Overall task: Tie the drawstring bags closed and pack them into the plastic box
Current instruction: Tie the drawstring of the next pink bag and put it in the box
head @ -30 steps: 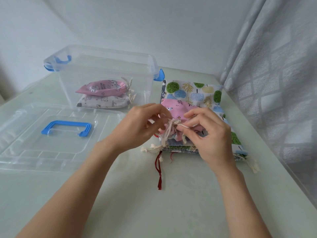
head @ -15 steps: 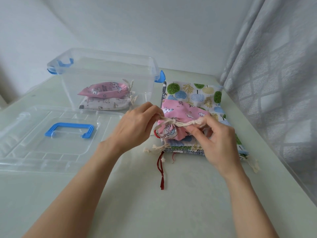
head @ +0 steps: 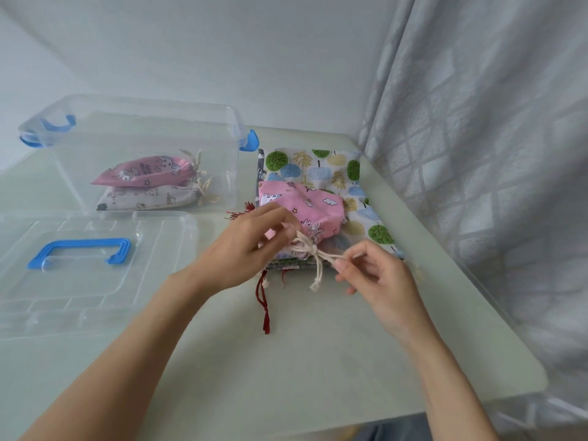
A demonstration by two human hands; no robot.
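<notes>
The left hand (head: 251,243) covers the near left of the pink bag (head: 305,205), its fingertips curled on the gathered neck, though what they pinch is hard to make out; the right hand (head: 378,278) pinches the cord (head: 321,254) just right of the knot; the bag lies on a stack (head: 318,167) beside the box (head: 133,138) on the table (head: 286,361).

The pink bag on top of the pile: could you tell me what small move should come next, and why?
Probably pull the two cord ends apart to snug the knot. The pink bag has its mouth gathered, and the cream drawstring crosses in a knot that looks loose. The left hand holds the cord at the bag's mouth; the right hand pinches the other end.
</notes>
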